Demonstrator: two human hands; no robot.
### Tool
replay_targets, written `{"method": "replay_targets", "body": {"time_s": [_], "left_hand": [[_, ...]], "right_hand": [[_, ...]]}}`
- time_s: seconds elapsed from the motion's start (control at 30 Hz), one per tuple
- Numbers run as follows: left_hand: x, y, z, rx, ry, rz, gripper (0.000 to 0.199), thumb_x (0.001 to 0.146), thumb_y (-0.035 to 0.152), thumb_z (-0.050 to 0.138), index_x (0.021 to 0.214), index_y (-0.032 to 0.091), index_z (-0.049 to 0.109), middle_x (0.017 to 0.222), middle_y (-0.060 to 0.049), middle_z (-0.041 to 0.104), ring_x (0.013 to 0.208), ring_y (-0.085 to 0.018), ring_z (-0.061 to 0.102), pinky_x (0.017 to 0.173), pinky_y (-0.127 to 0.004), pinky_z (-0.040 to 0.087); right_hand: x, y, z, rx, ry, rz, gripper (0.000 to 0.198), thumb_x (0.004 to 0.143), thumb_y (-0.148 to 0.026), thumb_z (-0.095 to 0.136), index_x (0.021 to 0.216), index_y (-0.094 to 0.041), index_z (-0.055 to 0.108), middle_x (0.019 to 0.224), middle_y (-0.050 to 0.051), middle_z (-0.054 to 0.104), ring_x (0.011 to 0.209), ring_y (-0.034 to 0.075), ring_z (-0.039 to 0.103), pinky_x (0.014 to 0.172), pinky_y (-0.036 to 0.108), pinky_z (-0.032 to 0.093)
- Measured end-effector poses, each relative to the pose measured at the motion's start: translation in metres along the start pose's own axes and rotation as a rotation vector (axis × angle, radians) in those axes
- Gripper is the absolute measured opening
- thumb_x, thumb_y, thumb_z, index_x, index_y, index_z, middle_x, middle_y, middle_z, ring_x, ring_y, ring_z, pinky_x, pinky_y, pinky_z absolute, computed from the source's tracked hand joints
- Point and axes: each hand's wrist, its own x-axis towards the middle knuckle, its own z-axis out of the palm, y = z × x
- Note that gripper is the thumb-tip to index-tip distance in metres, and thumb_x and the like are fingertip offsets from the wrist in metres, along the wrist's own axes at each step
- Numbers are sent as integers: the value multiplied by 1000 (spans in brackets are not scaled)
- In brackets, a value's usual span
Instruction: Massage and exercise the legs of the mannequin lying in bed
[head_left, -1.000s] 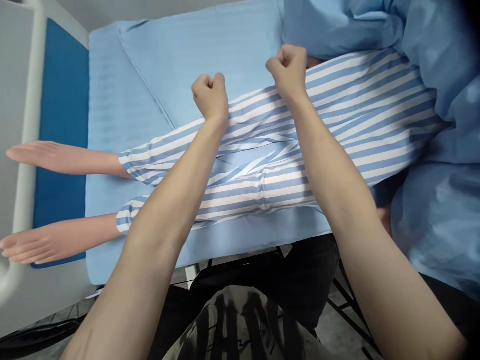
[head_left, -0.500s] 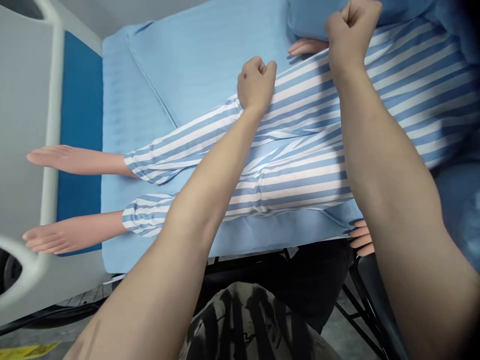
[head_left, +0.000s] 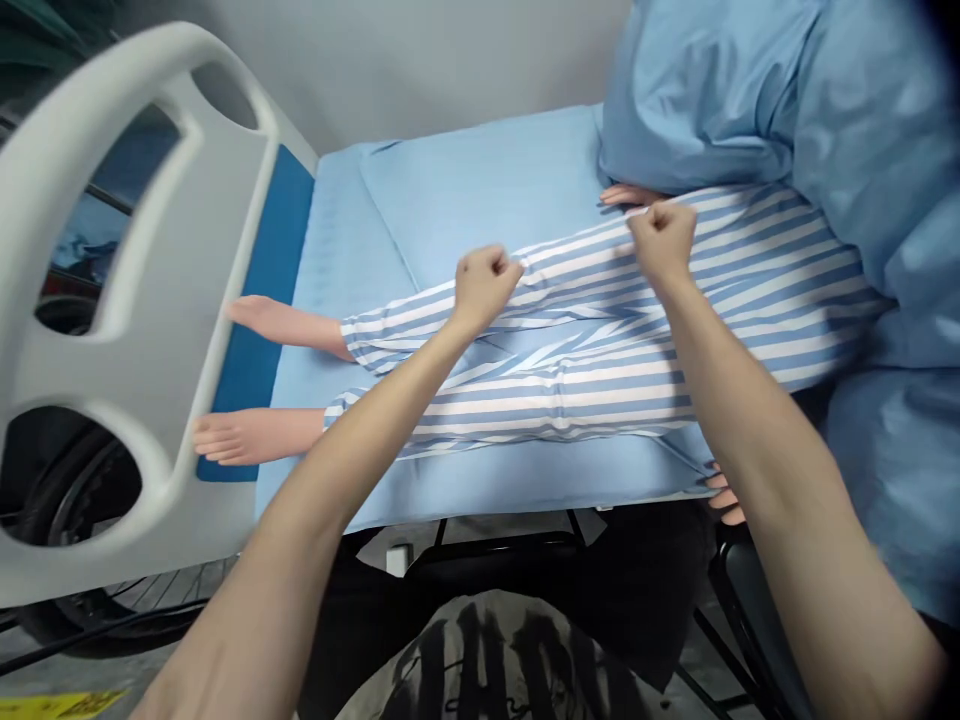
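Note:
A lying figure, apparently a manikin, wears blue-and-white striped trousers (head_left: 622, 385); its bare feet (head_left: 251, 437) point left. My left hand (head_left: 486, 285) is a fist over the far leg, about at the knee. My right hand (head_left: 664, 238), also a fist, is over the far thigh, close to the figure's far hand (head_left: 628, 195). Neither fist shows anything in it. Whether they press on the cloth or hover just above it, I cannot tell. The figure's near hand (head_left: 726, 495) shows in part beside my right forearm.
Blue sheeting covers the bed (head_left: 480, 185), which has a pale end board (head_left: 199, 215) at left. Bunched blue bedding (head_left: 712, 110) lies at right over the figure's upper body. Below the near edge are a wheel (head_left: 82, 590) and a black chair (head_left: 739, 600).
The view has shifted, showing more of the end board and bedding. Both fists look smaller and lower in the picture, still over the far leg. They stay closed.

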Motion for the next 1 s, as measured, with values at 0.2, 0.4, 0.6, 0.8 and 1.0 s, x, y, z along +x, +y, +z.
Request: {"method": "replay_targets", "body": {"time_s": [0.2, 0.4, 0.6, 0.8, 1.0], "left_hand": [[-95, -33, -124, 245, 69, 6, 32, 68, 18, 58, 50, 19, 32, 47, 3, 33, 52, -11, 30, 59, -30, 23], [-159, -71, -150, 134, 196, -318, 31, 70, 21, 53, 50, 19, 30, 48, 5, 27, 51, -10, 27, 58, -27, 24], [-159, -74, -156, -37, 255, -393, 34, 74, 24, 55, 51, 20, 29, 51, 5, 27, 54, -9, 28, 56, -26, 25], [-162, -56, -135, -96, 197, -330, 35, 75, 24, 54, 51, 20, 29, 51, 5, 28, 54, -10, 30, 57, -25, 28], [-164, -52, -127, -106, 173, -369, 37, 75, 25, 55, 51, 20, 28, 51, 4, 26, 54, -10, 28, 57, -26, 27]], "right_hand": [[-127, -92, 46, 370, -299, 6, 42, 77, -22, 61, 49, -20, 30, 47, -6, 27, 48, 6, 26, 51, 25, 23], [-197, -212, 103, 561, -413, -42, 42, 79, -35, 57, 54, -20, 27, 53, -4, 26, 53, 8, 25, 53, 25, 23], [-237, -204, 155, 412, -453, 10, 45, 85, -45, 48, 54, -20, 27, 53, -4, 26, 54, 9, 27, 56, 26, 23], [-236, -187, 153, 460, -321, 152, 53, 92, -58, 36, 56, -21, 27, 54, -2, 31, 55, 11, 31, 56, 27, 28], [-222, -144, 90, 326, -261, 111, 62, 91, -71, 32, 55, -22, 29, 52, -1, 32, 53, 12, 32, 55, 28, 27]]}}
